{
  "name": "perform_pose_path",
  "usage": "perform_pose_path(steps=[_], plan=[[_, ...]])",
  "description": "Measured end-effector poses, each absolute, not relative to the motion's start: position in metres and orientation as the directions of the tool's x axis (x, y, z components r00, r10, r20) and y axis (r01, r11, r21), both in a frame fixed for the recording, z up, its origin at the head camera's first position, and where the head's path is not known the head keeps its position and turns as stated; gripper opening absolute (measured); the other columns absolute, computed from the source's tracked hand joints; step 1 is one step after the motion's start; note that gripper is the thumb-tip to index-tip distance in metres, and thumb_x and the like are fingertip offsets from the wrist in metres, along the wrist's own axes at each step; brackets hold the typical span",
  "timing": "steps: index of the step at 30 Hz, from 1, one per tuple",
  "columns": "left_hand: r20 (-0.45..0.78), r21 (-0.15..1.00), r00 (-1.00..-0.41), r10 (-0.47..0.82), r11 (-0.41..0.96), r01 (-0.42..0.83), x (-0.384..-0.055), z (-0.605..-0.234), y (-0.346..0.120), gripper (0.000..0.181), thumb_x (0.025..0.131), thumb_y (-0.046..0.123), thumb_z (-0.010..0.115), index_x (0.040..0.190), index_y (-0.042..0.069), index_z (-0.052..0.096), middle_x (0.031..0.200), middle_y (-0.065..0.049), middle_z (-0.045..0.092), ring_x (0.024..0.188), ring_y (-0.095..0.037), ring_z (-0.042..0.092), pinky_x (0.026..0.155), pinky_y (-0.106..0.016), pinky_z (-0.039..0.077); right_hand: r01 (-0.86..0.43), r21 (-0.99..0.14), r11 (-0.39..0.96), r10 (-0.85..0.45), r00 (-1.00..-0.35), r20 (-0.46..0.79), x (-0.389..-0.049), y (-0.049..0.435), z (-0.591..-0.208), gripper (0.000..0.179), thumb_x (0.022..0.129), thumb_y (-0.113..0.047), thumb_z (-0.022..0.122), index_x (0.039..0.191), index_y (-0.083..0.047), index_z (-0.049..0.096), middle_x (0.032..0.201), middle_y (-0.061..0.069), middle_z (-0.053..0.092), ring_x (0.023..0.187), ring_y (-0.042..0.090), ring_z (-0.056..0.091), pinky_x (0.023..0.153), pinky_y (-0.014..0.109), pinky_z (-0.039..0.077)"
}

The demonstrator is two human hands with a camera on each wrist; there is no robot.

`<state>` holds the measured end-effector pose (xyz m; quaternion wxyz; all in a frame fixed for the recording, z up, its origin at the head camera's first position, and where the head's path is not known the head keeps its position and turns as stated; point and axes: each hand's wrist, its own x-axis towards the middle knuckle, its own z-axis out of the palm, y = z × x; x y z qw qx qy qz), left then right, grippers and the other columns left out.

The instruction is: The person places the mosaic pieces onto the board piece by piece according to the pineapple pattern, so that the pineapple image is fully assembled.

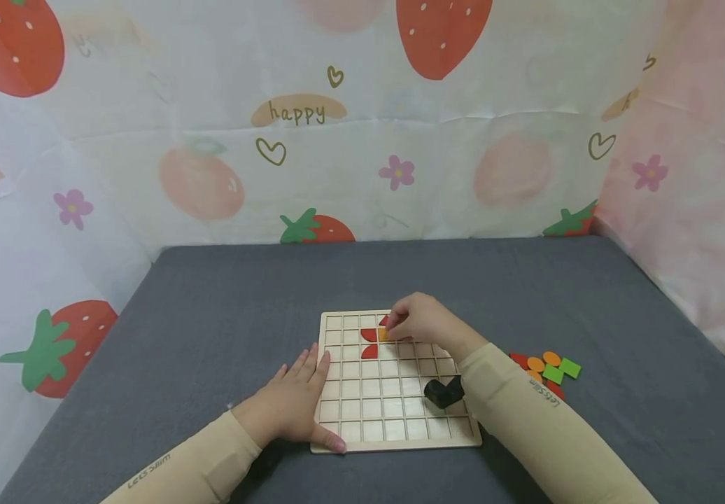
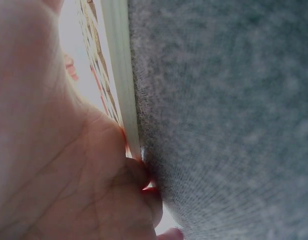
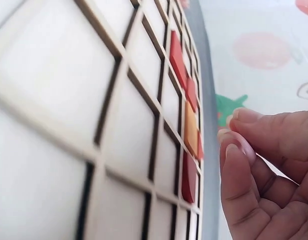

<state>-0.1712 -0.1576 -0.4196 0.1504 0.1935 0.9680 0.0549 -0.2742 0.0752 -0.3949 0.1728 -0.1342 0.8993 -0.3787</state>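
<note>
A wooden grid board [image 1: 362,406] lies on the grey cloth. My left hand [image 1: 293,399] rests with spread fingers along its left edge, the thumb on the near left corner. Over the far part of the board is my right hand [image 1: 422,322], fingers curled and tips close together; no piece shows between them in the right wrist view. Beside those fingertips, an orange square [image 1: 383,335] sits in a cell. Red quarter-round pieces [image 1: 369,351] fill several cells around it. Another red piece [image 3: 189,176], seen in the right wrist view, is hidden by the hand in the head view.
Right of the board, partly behind the right sleeve, several loose pieces lie on the cloth: green squares [image 1: 569,367], orange discs [image 1: 551,358] and red pieces [image 1: 519,360]. A black wrist camera [image 1: 443,393] hangs from the right wrist above the board. Printed curtains [image 1: 425,217] stand behind the table.
</note>
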Motion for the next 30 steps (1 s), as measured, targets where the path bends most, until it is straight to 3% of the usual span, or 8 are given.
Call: perform_pose_path(steps=[10, 23, 30], plan=[[-0.271, 0.165, -0.878, 0.395, 0.917, 0.362, -0.171, -0.420, -0.158, 0.139, 0.045, 0.087, 0.055, 0.146, 0.002, 0.011, 0.151, -0.022, 0.004, 0.138, -0.034, 0.008, 0.104, -0.055, 0.020, -0.088, -0.708, 0.701, -0.343, -0.912, -0.226, -0.276, 0.117, -0.387, 0.007, 0.084, -0.015, 0.066, 0.082, -0.009, 0.070, 0.079, 0.009, 0.062, 0.067, 0.022, 0.052, 0.062, 0.034, 0.044], [-0.282, 0.162, -0.878, 0.386, 0.921, 0.353, -0.170, -0.419, -0.157, 0.139, 0.045, 0.086, 0.055, 0.146, 0.002, 0.011, 0.151, -0.021, 0.004, 0.138, -0.034, 0.007, 0.104, -0.055, 0.019, -0.061, -0.674, 0.736, -0.307, -0.918, -0.252, -0.274, 0.181, -0.379, 0.014, 0.084, -0.019, 0.066, 0.090, -0.006, 0.069, 0.076, 0.011, 0.061, 0.070, 0.023, 0.052, 0.067, 0.035, 0.043], [-0.279, 0.165, -0.879, 0.386, 0.921, 0.352, -0.169, -0.419, -0.157, 0.138, 0.046, 0.086, 0.056, 0.146, 0.002, 0.011, 0.151, -0.021, 0.004, 0.138, -0.034, 0.008, 0.104, -0.054, 0.019, -0.078, -0.644, 0.761, -0.313, -0.914, -0.258, -0.268, 0.205, -0.379, 0.015, 0.084, -0.020, 0.067, 0.092, -0.008, 0.070, 0.093, 0.004, 0.065, 0.081, 0.018, 0.056, 0.071, 0.035, 0.047]])
